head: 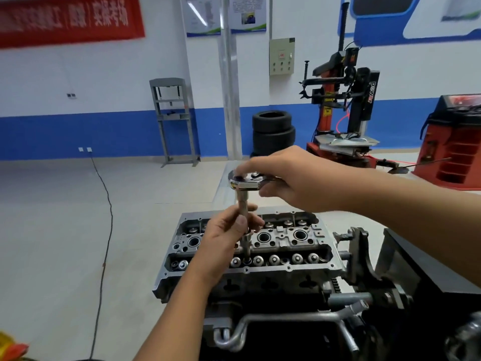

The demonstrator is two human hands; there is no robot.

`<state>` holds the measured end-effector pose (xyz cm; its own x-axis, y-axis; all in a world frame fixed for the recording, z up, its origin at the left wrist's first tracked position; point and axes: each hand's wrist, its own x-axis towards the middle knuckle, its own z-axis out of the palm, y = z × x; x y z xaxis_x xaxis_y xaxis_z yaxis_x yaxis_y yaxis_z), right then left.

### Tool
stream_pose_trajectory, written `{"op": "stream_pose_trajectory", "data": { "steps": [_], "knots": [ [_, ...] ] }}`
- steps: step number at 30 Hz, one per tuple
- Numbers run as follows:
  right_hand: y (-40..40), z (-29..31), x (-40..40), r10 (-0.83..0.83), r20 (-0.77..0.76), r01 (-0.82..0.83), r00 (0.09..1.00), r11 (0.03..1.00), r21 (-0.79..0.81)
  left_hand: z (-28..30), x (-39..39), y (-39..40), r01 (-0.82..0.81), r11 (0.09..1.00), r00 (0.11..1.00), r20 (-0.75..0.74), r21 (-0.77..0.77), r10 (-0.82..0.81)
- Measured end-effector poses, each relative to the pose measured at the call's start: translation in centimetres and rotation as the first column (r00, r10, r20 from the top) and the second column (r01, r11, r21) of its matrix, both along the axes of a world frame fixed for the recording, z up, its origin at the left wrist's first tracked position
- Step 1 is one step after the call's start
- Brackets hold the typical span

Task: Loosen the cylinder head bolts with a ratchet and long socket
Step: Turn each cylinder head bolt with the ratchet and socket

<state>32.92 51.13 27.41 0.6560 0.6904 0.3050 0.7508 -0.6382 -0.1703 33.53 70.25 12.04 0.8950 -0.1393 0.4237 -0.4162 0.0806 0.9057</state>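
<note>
A grey aluminium cylinder head (286,246) sits on an engine stand in front of me, its valve springs and plug wells exposed. A long socket (245,238) stands upright with its lower end down in a bolt hole near the head's front row. My left hand (223,238) grips the socket shaft at mid height. The chrome ratchet (246,181) sits on top of the socket. My right hand (291,175) holds the ratchet, fingers over its head and handle; most of the handle is hidden under the palm.
The engine stand's black bracket and clamp (364,256) are at the right, with metal pipes (260,327) below the head. Behind are stacked tyres (273,131), a red tyre changer (343,105), a grey press frame (174,118) and a black cable (104,243) across the floor.
</note>
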Motion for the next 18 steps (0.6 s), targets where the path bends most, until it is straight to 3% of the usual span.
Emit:
{"op": "stream_pose_trajectory", "data": {
  "steps": [5, 10, 15, 18],
  "knots": [
    [0.6, -0.2, -0.2, 0.016, 0.129, -0.007, 0.992, 0.997, -0.075, 0.2, 0.0, 0.7, -0.142, 0.969, 0.989, 0.059, 0.202, 0.133],
    [1.9, 0.6, 0.2, 0.041, 0.179, -0.020, 0.983, 0.993, -0.115, 0.2, 0.1, 1.5, -0.168, 0.960, 0.984, 0.088, 0.224, 0.152],
    [1.5, -0.4, 0.8, -0.025, 0.192, 0.023, 0.981, 1.000, 0.012, 0.1, 1.0, 0.9, -0.193, 0.959, 0.981, 0.065, 0.206, 0.183],
    [0.0, 0.0, 2.1, -0.051, 0.183, -0.013, 0.982, 0.943, 0.333, -0.1, 1.7, 0.8, -0.180, 0.965, 0.983, 0.066, 0.192, 0.170]
  ]
}}
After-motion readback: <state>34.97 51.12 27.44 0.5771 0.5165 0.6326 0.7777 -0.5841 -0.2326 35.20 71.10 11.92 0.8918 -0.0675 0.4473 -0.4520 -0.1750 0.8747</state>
